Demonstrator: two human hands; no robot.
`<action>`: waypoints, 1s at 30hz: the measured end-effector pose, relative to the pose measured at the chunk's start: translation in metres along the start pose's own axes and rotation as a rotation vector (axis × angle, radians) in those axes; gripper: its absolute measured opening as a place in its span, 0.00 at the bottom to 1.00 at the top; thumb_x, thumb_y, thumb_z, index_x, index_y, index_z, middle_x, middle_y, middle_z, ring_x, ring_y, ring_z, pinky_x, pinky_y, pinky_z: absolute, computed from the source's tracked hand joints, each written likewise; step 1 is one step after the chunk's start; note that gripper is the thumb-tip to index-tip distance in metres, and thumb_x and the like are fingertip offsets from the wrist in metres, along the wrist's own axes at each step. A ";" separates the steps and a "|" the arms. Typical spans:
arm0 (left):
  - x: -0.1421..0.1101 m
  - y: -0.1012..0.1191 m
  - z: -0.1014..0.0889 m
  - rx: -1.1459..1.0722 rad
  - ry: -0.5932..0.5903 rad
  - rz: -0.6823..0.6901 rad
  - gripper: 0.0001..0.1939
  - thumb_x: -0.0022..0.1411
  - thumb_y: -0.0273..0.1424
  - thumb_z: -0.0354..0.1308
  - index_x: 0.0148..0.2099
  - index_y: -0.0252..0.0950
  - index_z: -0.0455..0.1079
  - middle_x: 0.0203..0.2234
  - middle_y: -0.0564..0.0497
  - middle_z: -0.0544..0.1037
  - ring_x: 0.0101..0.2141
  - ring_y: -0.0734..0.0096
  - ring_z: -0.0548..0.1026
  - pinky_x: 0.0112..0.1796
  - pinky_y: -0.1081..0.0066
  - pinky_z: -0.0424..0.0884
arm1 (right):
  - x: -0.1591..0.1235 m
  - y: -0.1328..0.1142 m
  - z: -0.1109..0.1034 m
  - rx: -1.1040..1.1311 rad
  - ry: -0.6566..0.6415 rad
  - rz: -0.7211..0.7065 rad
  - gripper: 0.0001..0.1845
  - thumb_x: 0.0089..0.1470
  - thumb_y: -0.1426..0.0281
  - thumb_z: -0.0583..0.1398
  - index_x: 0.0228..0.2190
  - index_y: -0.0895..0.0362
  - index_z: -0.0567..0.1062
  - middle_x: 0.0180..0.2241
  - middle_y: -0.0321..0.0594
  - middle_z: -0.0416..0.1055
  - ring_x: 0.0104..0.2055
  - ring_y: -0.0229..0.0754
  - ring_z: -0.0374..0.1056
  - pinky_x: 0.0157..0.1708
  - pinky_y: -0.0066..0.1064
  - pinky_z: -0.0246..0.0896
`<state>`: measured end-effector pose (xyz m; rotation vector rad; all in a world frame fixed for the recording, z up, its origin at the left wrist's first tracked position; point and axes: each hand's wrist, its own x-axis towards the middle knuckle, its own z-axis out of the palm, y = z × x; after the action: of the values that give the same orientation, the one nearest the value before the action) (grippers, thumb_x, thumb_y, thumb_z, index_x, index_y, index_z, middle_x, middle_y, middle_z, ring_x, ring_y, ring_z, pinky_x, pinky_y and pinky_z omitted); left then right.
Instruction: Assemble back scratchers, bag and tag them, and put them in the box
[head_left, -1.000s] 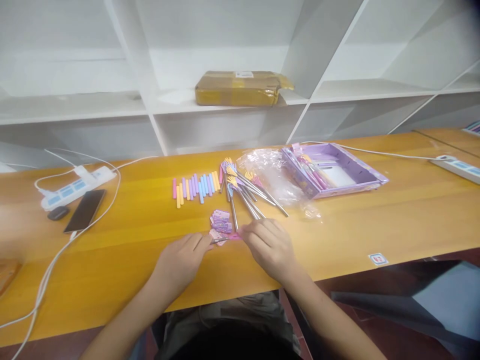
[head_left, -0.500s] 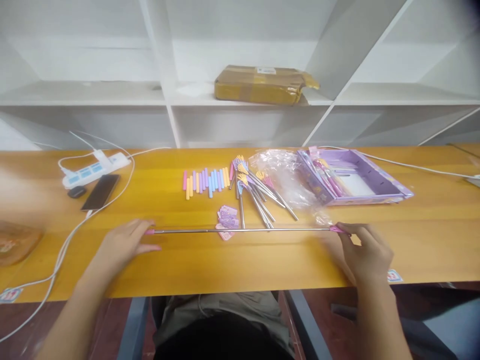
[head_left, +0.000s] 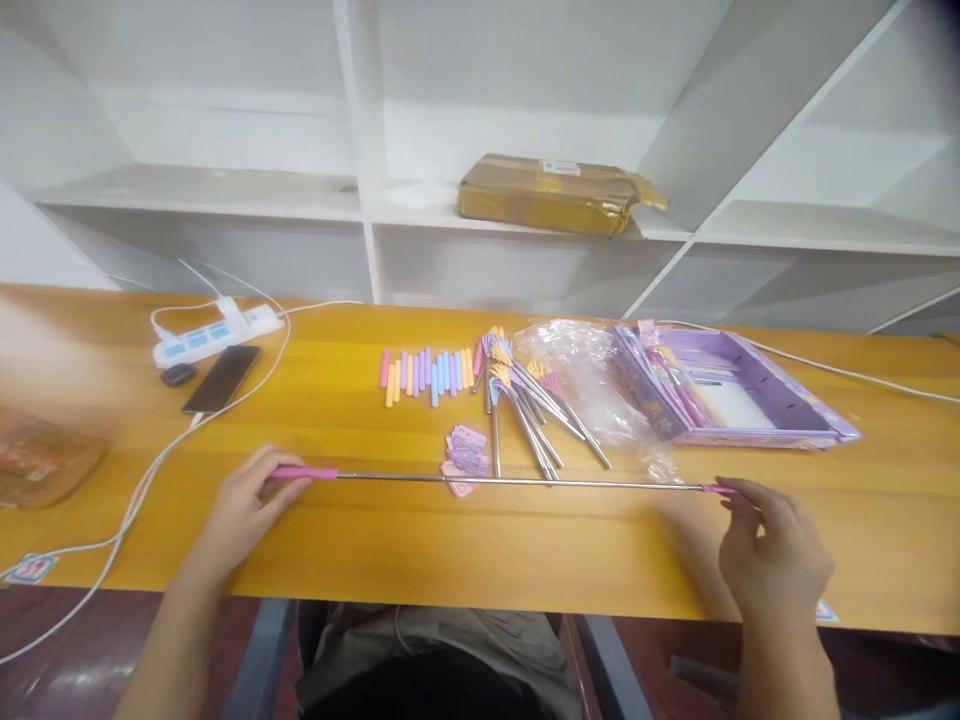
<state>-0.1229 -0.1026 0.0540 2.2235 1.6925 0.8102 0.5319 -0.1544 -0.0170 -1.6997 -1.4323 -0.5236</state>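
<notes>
A telescopic back scratcher [head_left: 525,482], pulled out long, stretches level between my hands just above the table. Its pink handle [head_left: 319,473] is pinched by my left hand [head_left: 251,505]. At the other end, the fingers of my right hand [head_left: 772,545] close on the pink head, which they mostly cover. Behind the rod lie several back scratchers [head_left: 536,420] with small hand-shaped heads and bare metal rods. A row of pink, yellow, purple and blue handle sleeves [head_left: 427,375] is to their left. Small purple and pink cards [head_left: 466,452] form a pile close behind the rod.
An open purple box [head_left: 780,437] with wrapped pieces stands at the back right, beside crumpled clear plastic [head_left: 585,385]. At left are a power strip [head_left: 214,338], a phone [head_left: 221,380] and white cables [head_left: 135,490]. A taped carton [head_left: 547,195] sits on the shelf [head_left: 262,195].
My hands have moved far apart and the back scratcher between them has lengthened. Its pink handle now shows in my left hand. The view has shifted left.
</notes>
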 end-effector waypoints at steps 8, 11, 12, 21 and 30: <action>-0.017 -0.017 -0.016 0.005 0.091 0.119 0.07 0.77 0.41 0.58 0.52 0.53 0.77 0.42 0.59 0.81 0.43 0.66 0.81 0.43 0.68 0.78 | 0.003 0.006 -0.014 -0.004 -0.002 -0.021 0.12 0.69 0.60 0.62 0.42 0.54 0.82 0.43 0.47 0.83 0.39 0.50 0.79 0.42 0.40 0.73; -0.017 -0.020 -0.017 0.074 0.078 0.152 0.10 0.79 0.40 0.55 0.56 0.59 0.76 0.47 0.60 0.81 0.46 0.66 0.82 0.47 0.65 0.78 | 0.005 0.001 -0.020 -0.028 0.031 -0.057 0.11 0.70 0.62 0.61 0.42 0.53 0.83 0.44 0.46 0.83 0.43 0.51 0.80 0.45 0.41 0.74; -0.017 -0.021 -0.016 0.090 0.085 0.167 0.12 0.79 0.39 0.55 0.57 0.60 0.76 0.48 0.60 0.81 0.46 0.65 0.82 0.49 0.63 0.78 | 0.006 -0.001 -0.023 -0.035 0.031 -0.058 0.11 0.71 0.62 0.61 0.43 0.53 0.83 0.44 0.47 0.83 0.44 0.51 0.80 0.46 0.42 0.74; -0.010 -0.019 -0.007 0.176 0.164 0.385 0.28 0.75 0.26 0.52 0.67 0.63 0.71 0.46 0.57 0.85 0.44 0.61 0.84 0.47 0.59 0.82 | 0.014 -0.008 -0.030 -0.069 0.093 -0.025 0.13 0.74 0.64 0.59 0.43 0.53 0.83 0.43 0.49 0.83 0.43 0.54 0.80 0.45 0.44 0.73; -0.001 0.115 0.087 0.169 0.168 0.625 0.15 0.78 0.22 0.50 0.59 0.37 0.73 0.36 0.47 0.85 0.34 0.66 0.83 0.38 0.68 0.79 | -0.041 -0.215 0.038 0.387 -0.266 -0.379 0.25 0.70 0.83 0.54 0.60 0.51 0.75 0.49 0.46 0.83 0.48 0.47 0.80 0.47 0.42 0.76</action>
<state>0.0185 -0.1259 0.0398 2.9303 1.1492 1.0355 0.3107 -0.1478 0.0003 -1.2270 -1.9247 -0.1996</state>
